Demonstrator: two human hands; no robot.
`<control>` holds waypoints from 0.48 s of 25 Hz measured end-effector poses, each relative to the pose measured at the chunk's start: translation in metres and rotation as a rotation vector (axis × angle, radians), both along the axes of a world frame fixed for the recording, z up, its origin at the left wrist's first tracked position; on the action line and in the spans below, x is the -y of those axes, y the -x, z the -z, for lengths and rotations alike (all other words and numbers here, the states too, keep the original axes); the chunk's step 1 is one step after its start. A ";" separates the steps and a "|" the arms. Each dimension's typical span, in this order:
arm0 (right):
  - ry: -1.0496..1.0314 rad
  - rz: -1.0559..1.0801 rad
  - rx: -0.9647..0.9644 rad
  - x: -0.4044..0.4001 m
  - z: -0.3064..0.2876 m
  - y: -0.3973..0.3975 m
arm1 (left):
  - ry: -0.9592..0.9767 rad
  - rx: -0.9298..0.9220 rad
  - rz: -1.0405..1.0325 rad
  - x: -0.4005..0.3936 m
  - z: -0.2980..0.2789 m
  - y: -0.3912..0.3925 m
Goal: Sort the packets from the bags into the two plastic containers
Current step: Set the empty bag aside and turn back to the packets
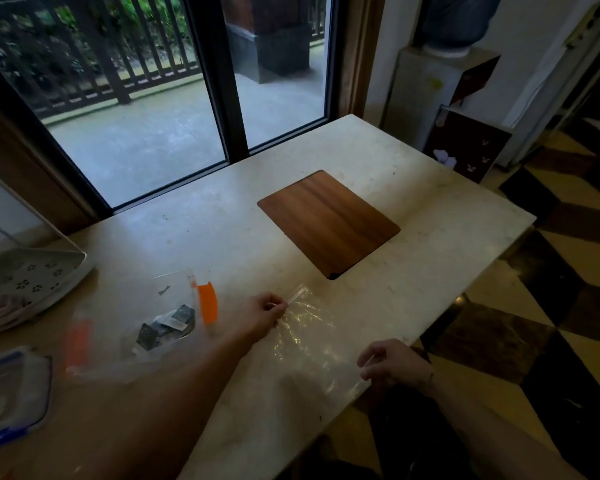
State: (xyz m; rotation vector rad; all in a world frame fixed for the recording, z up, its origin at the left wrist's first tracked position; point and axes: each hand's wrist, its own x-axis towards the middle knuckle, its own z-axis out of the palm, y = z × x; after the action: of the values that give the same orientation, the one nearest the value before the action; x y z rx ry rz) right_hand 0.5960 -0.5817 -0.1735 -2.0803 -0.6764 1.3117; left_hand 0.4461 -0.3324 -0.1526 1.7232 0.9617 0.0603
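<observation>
A clear empty plastic bag lies flat near the table's right front edge. My left hand pinches its far corner by the zip strip. My right hand pinches its near corner at the table edge. To the left stands a clear plastic container with orange clips, holding several dark packets. A second container with a blue-edged lid sits at the far left front. Another clear bag with an orange strip lies between them.
A white perforated tray stands at the left. A wooden board is set into the pale stone table. The table's right edge drops to a chequered floor. A glass door is behind.
</observation>
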 end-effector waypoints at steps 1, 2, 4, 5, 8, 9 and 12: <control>0.002 -0.008 0.004 0.003 0.005 -0.001 | 0.004 -0.016 0.016 0.001 0.009 -0.004; 0.011 -0.019 0.014 0.004 0.010 0.000 | -0.002 -0.034 0.036 0.001 0.017 -0.008; 0.035 -0.009 0.065 0.005 0.020 0.002 | -0.068 -0.077 0.073 0.002 0.032 -0.016; 0.043 0.004 0.111 0.004 0.025 0.003 | -0.116 -0.097 0.094 0.002 0.039 -0.020; 0.097 0.010 0.302 0.001 0.036 0.006 | -0.245 -0.180 0.192 0.000 0.056 -0.031; 0.132 -0.017 0.370 0.000 0.039 0.007 | -0.282 -0.210 0.226 0.001 0.060 -0.033; 0.230 -0.169 0.571 -0.003 0.045 0.010 | -0.316 -0.268 0.265 0.002 0.071 -0.035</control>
State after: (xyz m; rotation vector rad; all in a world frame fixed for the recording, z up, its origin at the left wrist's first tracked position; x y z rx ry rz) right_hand 0.5860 -0.5785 -0.2186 -2.6703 -0.9949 0.9027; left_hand 0.4813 -0.3345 -0.2237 2.1788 0.9437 -0.2063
